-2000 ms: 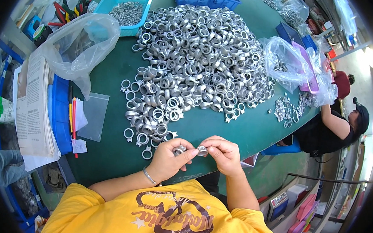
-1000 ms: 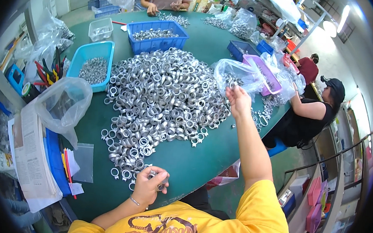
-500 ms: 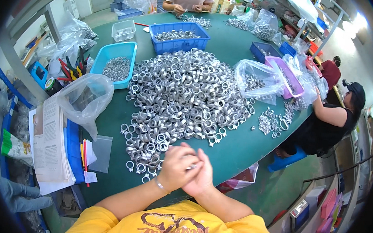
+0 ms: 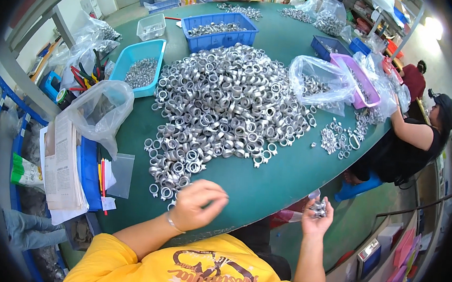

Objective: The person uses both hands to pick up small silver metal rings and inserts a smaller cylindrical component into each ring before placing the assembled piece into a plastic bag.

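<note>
Head view looks down on a wide green worktop [image 4: 285,181], curved by the lens. At its middle lies a big heap of silvery metal rings [image 4: 223,104]; its near edge thins out into single rings close to the person's left hand. Past the heap stand a dark blue crate [image 4: 220,29] and a light blue tray [image 4: 137,66], both with small metal parts inside. A clear plastic bag [image 4: 101,110] sits at the left edge of the worktop, and another clear bag of parts [image 4: 317,84] lies to the right of the heap.

Left hand [image 4: 197,205] hovers over the worktop's near edge, fingers curled loosely inward; whether it pinches anything cannot be told. Right hand [image 4: 317,219] is held off the worktop's edge, palm up, cupping a small cluster of metal rings [image 4: 319,207].

At the right edge, another person's arm [image 4: 410,132] rests by scattered rings.
</note>
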